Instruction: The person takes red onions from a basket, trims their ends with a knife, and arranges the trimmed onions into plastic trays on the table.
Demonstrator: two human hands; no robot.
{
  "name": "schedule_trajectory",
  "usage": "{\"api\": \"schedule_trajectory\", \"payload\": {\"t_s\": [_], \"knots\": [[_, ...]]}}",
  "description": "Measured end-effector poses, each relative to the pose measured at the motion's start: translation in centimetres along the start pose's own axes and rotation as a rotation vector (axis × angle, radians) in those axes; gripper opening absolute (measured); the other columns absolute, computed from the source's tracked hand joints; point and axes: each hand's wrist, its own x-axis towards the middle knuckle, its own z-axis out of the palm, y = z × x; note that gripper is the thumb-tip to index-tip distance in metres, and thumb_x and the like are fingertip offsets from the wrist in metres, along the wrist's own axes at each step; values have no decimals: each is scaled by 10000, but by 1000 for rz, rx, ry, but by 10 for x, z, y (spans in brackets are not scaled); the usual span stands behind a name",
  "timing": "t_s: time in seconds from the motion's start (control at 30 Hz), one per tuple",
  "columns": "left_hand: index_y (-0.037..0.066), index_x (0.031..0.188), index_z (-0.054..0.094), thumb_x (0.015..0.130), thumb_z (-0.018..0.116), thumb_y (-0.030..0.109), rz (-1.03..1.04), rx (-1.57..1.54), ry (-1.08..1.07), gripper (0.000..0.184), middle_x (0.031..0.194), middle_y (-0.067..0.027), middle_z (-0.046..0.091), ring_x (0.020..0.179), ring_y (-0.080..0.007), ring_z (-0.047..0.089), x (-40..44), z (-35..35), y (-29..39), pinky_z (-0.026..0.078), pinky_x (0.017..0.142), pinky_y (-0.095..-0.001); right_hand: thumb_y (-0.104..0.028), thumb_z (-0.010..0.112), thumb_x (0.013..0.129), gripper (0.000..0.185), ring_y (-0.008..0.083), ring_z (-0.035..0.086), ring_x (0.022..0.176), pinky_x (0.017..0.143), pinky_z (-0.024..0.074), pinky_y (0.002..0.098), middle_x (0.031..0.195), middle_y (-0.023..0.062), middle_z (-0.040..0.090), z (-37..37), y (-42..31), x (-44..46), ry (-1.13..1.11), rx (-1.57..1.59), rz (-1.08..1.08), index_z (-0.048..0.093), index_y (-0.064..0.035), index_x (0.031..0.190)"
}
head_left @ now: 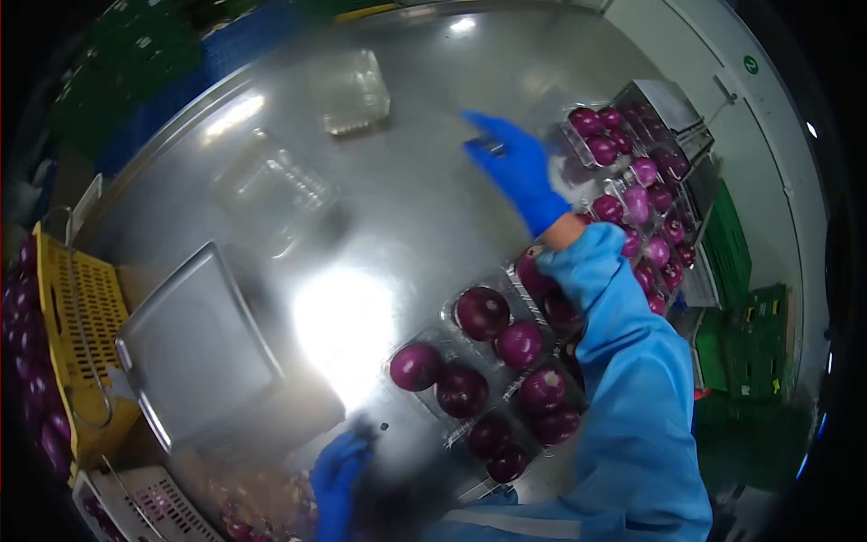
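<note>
My right hand [515, 167], in a blue glove, is stretched out over the metal table [424, 181], its thumb and fingers apart and nothing held. My left hand [339, 474], also gloved, hangs low near the table's front edge; its fingers are loosely bent and apart, with nothing visible in them. Between my hands, nearer my right sleeve, clear plastic trays [433, 339] hold several red onions [482, 313]. Beyond my right hand lie one upper clear tray [357, 95] and a blurred clear tray [275, 194].
Packed onions [637, 204] crowd the right side beside a metal box [664, 104]. At left are a metal tray [203, 348], a yellow crate [90, 307] of onions and a white basket [149, 497]. Green crates [757, 339] stand at far right.
</note>
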Motion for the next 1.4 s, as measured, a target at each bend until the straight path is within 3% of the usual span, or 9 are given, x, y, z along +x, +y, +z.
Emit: {"api": "schedule_trajectory", "payload": {"t_s": [0.13,0.3,0.5,0.83,0.93,1.07,1.23,1.3,1.4], "knots": [[-16,1138,633,915,588,-7,27,23,-31,228,1316,-143,539,1066,-222,614,-18,14,8,496,961,-352,-277,738,796,504,263,675,983,811,554,364,1188,116,652,100,-106,-38,-48,-11,-671,609,-130,1261],[-15,1164,617,913,584,-33,78,-16,25,253,1274,-136,577,1041,-214,624,-52,-2,-6,499,953,-343,-296,646,826,387,333,676,872,742,539,448,998,148,694,194,-164,-49,-490,-387,-308,613,-94,1155],[-40,1259,551,921,589,-9,61,-121,139,341,1161,-129,646,1013,-206,639,-87,-33,-22,508,925,-328,-142,616,794,122,361,676,753,687,531,468,768,164,678,217,-160,-51,-214,-296,-385,677,-76,877],[-35,1208,605,871,646,61,79,-155,177,353,1069,-101,683,940,-175,637,-122,-48,-25,503,851,-306,-317,688,807,267,344,676,794,707,533,425,879,135,704,152,-185,-55,-40,-152,-169,725,-149,1012],[-38,1203,608,872,632,47,87,-116,207,343,1062,-102,683,919,-174,644,-141,-56,-24,504,845,-297,-351,688,821,297,353,673,772,669,527,405,872,148,700,113,-166,-80,261,-63,-216,721,-145,1033],[-37,1214,604,872,608,26,68,-146,260,347,1062,-98,682,924,-168,642,-163,-72,-27,504,841,-287,-387,691,820,330,372,664,817,716,522,436,896,167,695,75,-102,-126,256,-432,97,717,-138,1036],[-3,1255,590,945,593,104,216,-61,170,328,1149,-99,659,1055,-178,628,-180,-101,-49,491,922,-317,-258,559,861,235,318,666,761,691,524,407,796,132,687,96,35,-146,20,-583,-95,712,-94,792],[17,1262,594,967,584,146,251,20,173,322,1199,-101,645,1109,-180,611,-192,-114,-45,482,949,-321,-243,674,855,279,202,678,872,789,527,336,962,127,714,98,54,-129,-215,133,14,715,-60,1062],[41,1306,566,949,611,126,185,105,132,370,1229,-102,632,1132,-173,600,-238,-153,-11,469,977,-318,-258,692,881,461,191,631,988,875,493,315,1153,110,668,83,24,-114,-169,-98,85,605,-11,1260]]}}
